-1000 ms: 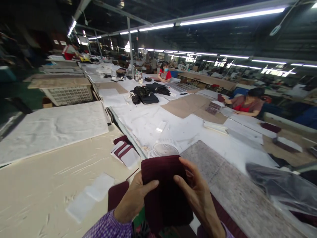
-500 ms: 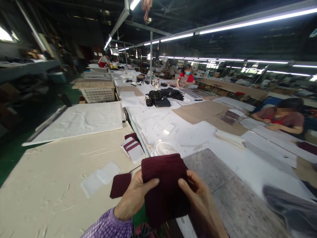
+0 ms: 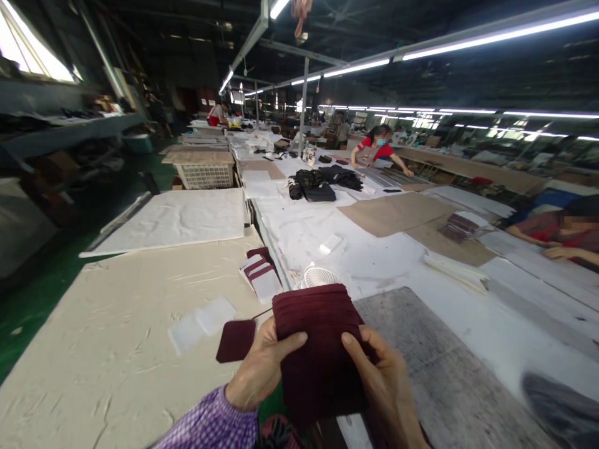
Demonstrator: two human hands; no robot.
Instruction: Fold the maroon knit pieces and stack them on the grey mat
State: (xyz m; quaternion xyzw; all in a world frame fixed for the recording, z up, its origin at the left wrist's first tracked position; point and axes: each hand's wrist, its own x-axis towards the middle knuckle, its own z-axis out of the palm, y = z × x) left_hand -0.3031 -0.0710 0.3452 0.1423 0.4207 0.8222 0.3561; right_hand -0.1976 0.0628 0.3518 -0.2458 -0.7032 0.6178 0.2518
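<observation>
A thick stack of maroon fabric pieces (image 3: 322,374) hangs upright in front of me, its layered edges showing along the top. My left hand (image 3: 262,362) grips its left side, thumb flat on the front face and fingers hidden behind. On the opposite side my right hand (image 3: 381,368) holds it in the same way, thumb in front. Just left of my left hand, a single maroon piece with cut corners (image 3: 235,341) lies on the cream-covered table (image 3: 140,349). Beyond it are white pieces with maroon strips (image 3: 262,277).
Thin translucent sheets (image 3: 203,323) lie on the cream cover. A small white fan (image 3: 322,275) stands behind the stack. To the right is a grey stained board (image 3: 421,337). Dark folded garments (image 3: 322,184) lie farther back. Co-workers sit or lean at the tables on the right.
The view has swung slightly left, so the surroundings sit farther right. Both hands keep their hold on the stack. The co-worker in red at the back now stretches an arm out sideways.
</observation>
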